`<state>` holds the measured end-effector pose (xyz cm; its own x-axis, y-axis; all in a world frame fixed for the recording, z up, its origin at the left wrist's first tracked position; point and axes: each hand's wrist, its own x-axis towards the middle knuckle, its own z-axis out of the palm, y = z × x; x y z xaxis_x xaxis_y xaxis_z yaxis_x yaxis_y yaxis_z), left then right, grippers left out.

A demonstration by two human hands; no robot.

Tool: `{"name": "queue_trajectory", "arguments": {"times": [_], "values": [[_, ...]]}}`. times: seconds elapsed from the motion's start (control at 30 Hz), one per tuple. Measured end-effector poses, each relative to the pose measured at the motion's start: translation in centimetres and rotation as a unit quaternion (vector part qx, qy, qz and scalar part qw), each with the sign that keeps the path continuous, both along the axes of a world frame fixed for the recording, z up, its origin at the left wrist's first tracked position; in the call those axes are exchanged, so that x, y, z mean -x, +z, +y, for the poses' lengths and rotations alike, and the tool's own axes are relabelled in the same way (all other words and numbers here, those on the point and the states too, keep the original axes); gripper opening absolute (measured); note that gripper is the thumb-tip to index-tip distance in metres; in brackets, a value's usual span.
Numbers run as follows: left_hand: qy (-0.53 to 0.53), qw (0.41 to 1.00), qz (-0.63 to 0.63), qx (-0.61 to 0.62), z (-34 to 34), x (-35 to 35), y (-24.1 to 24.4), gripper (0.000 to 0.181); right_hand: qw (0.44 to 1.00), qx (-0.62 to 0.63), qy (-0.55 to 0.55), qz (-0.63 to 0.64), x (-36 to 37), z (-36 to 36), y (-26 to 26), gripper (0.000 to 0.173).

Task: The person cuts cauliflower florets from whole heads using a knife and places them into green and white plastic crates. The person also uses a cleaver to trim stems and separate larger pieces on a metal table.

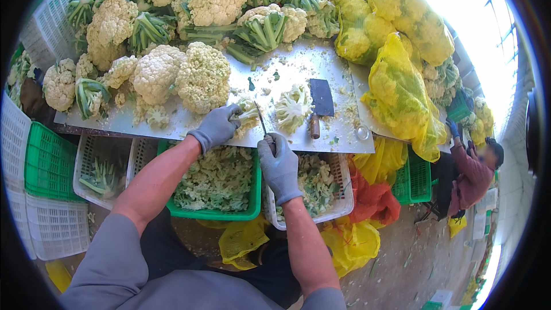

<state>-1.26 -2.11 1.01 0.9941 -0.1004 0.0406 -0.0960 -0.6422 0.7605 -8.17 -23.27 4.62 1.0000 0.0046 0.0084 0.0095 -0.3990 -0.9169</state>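
My left hand, in a grey work glove, grips a piece of cauliflower at the front of the white tabletop. In my gloved right hand is a small knife, its blade pointing away from me beside that piece. Just right of the knife lies a cut cauliflower head, stalk side up. A cleaver with a dark blade and wooden handle rests flat next to it. Whole cauliflowers stand to the left of my left hand.
Below the table edge, a green crate and a white crate hold florets and trimmings. Cauliflowers are heaped along the back. Yellow mesh sacks of cauliflower crowd the right. A metal ring lies near the front edge. Another person works farther right.
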Motion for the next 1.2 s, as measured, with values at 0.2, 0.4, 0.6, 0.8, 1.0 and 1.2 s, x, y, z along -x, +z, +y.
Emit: {"name": "queue_trajectory", "arguments": {"times": [0.2, 0.4, 0.6, 0.8, 1.0, 1.2], "values": [[-0.001, 1.0, 0.015, 0.006, 1.0, -0.6, -0.3, 0.033, 0.998, 0.062, 0.03, 0.003, 0.6, 0.7, 0.2, 0.037], [-0.001, 1.0, -0.002, 0.018, 1.5, -0.7, -0.4, 0.033, 0.996, 0.079, 0.032, -0.018, -0.2, 0.8, -0.5, 0.037], [-0.008, 1.0, 0.013, 0.018, 1.3, -0.7, -0.1, 0.034, 0.993, 0.101, 0.059, -0.017, -1.0, 0.4, -0.1, 0.034], [-0.005, 1.0, 0.0, 0.002, 1.1, -0.7, 0.0, 0.032, 0.993, 0.044, 0.085, 0.069, -2.5, -0.4, 0.7, 0.035], [-0.021, 0.998, -0.032, -0.048, 0.2, -0.6, 0.3, 0.029, 0.982, -0.034, 0.089, 0.165, -4.0, -0.7, 0.7, 0.039], [0.023, 0.998, -0.042, 0.038, 0.0, -1.0, -1.4, 0.024, 0.991, -0.014, 0.088, 0.1, -3.3, -1.1, -0.9, 0.042]]}}
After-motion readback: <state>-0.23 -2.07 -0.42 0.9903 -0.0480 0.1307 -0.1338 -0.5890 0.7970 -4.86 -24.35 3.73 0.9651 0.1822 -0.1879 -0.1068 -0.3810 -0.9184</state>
